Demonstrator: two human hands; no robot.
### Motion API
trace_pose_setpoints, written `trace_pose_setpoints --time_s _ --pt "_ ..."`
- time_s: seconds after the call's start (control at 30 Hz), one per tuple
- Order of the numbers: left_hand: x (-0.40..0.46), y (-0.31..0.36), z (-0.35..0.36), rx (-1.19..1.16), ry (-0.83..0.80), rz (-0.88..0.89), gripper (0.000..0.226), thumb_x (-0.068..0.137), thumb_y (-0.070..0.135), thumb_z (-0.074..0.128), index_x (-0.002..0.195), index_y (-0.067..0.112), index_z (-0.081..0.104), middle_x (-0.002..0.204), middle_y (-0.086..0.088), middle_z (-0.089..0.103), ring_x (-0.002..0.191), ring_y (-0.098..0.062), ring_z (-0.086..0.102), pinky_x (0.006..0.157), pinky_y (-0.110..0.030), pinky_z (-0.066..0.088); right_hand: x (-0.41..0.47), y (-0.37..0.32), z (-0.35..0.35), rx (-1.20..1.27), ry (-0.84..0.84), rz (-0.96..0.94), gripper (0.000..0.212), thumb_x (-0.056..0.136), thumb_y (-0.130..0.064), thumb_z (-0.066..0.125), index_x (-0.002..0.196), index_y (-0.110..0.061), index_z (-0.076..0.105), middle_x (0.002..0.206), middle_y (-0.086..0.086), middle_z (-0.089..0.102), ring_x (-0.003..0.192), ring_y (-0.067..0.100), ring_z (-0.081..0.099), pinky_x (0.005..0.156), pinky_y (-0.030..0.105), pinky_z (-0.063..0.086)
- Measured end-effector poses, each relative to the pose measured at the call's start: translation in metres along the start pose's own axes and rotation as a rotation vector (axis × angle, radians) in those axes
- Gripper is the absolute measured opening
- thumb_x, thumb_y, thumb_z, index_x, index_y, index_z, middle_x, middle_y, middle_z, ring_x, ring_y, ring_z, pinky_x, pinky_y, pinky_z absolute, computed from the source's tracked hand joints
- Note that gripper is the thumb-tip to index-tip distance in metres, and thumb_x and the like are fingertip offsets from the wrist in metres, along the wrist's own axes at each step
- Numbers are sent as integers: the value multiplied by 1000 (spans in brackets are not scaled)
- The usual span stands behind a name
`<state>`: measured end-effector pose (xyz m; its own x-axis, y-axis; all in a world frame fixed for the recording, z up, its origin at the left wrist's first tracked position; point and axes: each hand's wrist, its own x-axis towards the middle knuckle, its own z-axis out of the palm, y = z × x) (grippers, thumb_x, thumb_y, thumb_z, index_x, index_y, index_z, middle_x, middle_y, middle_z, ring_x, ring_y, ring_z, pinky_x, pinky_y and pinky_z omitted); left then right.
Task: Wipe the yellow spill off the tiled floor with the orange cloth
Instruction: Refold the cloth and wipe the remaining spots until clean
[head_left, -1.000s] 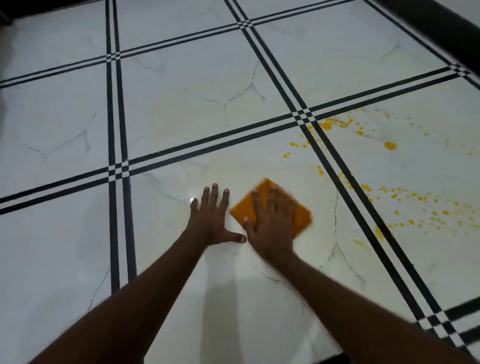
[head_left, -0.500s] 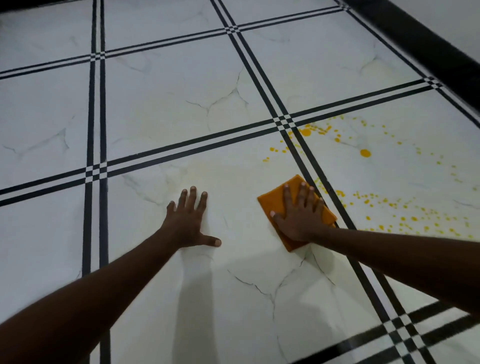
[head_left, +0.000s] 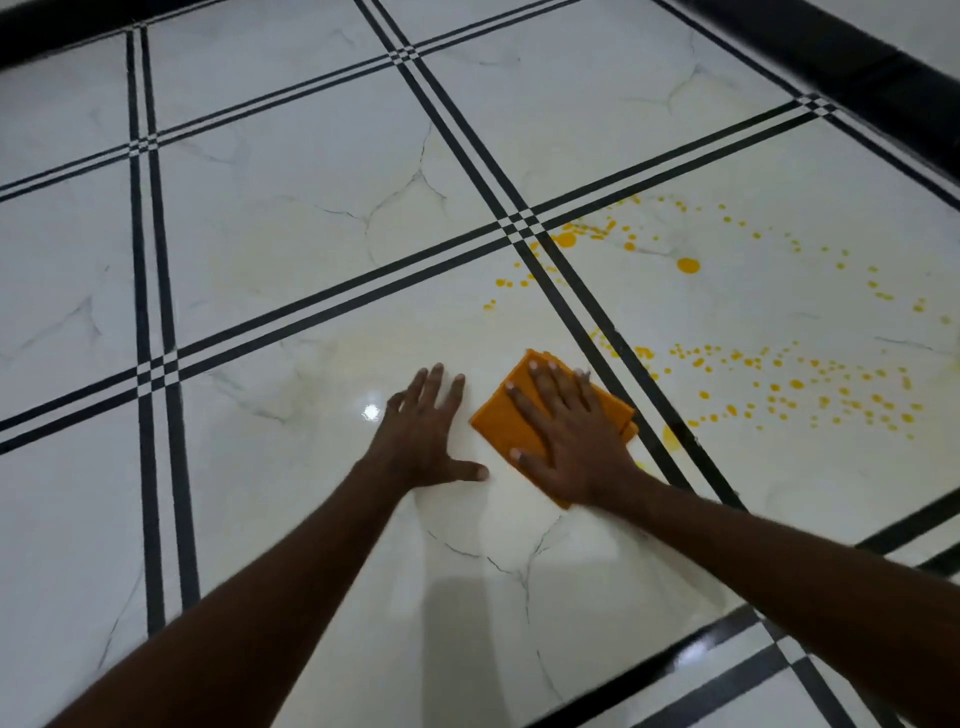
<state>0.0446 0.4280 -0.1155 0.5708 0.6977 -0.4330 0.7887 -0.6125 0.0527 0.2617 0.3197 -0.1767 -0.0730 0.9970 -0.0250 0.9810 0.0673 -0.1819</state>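
Your right hand (head_left: 571, 436) is pressing flat, fingers spread straight, on the folded orange cloth (head_left: 501, 421), which is lying on the tiled floor (head_left: 291, 218) just left of the black double stripe (head_left: 613, 338). Your left hand (head_left: 421, 436) is resting open-palmed on the tile just beside it. Yellow spill (head_left: 779, 384) is dotting the tile right of the stripe.

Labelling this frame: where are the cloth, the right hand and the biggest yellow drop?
cloth (head_left: 496, 423): head view, bare left part.
right hand (head_left: 569, 441): head view, back of hand.
biggest yellow drop (head_left: 688, 265): head view, its middle.
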Motion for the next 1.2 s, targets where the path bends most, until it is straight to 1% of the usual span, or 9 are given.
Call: trace_pose_setpoints --time_s 0.07,0.23,0.33,0.43,0.53,0.63,0.83,1.13,1.2 --pt "4 8 10 -11 -4 -3 136 62 91 55 158 23 -14 165 -11 -20 153 -30 -14 122 -50 5 9 24 -3 -2 31 71 83 97 -74 20 166 -29 7 174 9 2 161 32 1 127 58 5" --pt "3 15 7 16 -2 -39 136 65 84 62 158 18 -14 164 -15 -19 153 -34 -12 123 -51 9 3 10 -4 23 179 620 82 97 -66 29 165 -21 15 172 18 8 159 40 6 126 63 5" --pt "4 24 -1 37 -31 -53 135 68 79 65 157 16 -15 164 -17 -19 152 -36 -13 123 -53 9 -1 -24 -1 56 137 446 85 97 -68 30 166 -22 8 172 17 0 159 40 -2 126 60 -4" --pt "4 22 -3 35 -51 -61 137 67 80 65 157 17 -15 164 -16 -19 153 -36 -11 123 -52 11 22 16 -8 39 117 242 83 97 -71 30 165 -26 12 173 12 5 160 34 3 127 58 0" --pt "3 21 -2 58 -41 -57 138 65 82 64 157 15 -14 164 -17 -18 153 -36 -10 122 -51 13 28 56 -17 35 183 518 80 97 -65 35 164 -23 22 171 16 15 159 35 10 127 58 6" --pt "5 24 -1 74 -43 -57 137 67 80 64 157 13 -14 164 -19 -18 152 -38 -9 122 -52 13 5 22 -12 60 243 648 83 96 -63 38 165 -19 18 171 20 10 159 40 5 128 59 3" --pt "9 34 -9 129 -104 -76 139 67 76 69 156 6 -12 163 -23 -13 152 -41 -7 121 -55 14 23 28 -13 45 60 47 86 96 -73 32 165 -28 8 173 12 2 160 32 -3 128 53 -1" --pt "39 52 -6 30 0 -13 136 67 83 61 157 15 -14 165 -12 -18 153 -32 -10 122 -49 10 -3 31 -12 72 238 634 83 97 -66 31 165 -21 14 172 19 7 159 39 3 127 59 2" --pt "39 51 -3 29 14 -13 135 68 82 61 157 14 -14 165 -13 -17 153 -33 -9 122 -49 12 -25 0 -7 51 186 550 86 97 -68 29 166 -20 10 172 19 2 159 40 0 127 60 1"
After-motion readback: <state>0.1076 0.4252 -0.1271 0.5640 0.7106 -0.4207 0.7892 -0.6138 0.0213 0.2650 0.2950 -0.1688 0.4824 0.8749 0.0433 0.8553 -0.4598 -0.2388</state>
